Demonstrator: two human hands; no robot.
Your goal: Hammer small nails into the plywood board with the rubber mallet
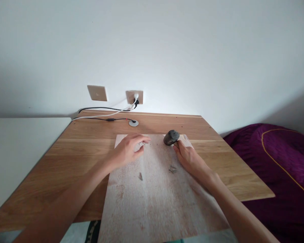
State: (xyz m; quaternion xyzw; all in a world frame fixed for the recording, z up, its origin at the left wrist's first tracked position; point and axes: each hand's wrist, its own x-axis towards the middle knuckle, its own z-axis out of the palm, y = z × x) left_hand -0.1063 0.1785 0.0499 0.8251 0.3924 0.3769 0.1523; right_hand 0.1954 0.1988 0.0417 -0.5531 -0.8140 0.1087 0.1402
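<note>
Head view: the left hand (130, 150) pinches a small nail (142, 144) at the far end of the board (152, 202). Just right of it, the right hand (190, 158) grips the hammer (171, 137), whose head is near the nail. Spare nails (172, 168) lie beside the right hand. Cables (103, 118) cross the far side of the desk (86, 148).

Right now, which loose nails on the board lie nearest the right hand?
The small cluster beside the right hand; the single nail lies apart, further left.

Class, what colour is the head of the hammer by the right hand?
The hammer has a dark grey, almost black head; the head view shows it.
</note>
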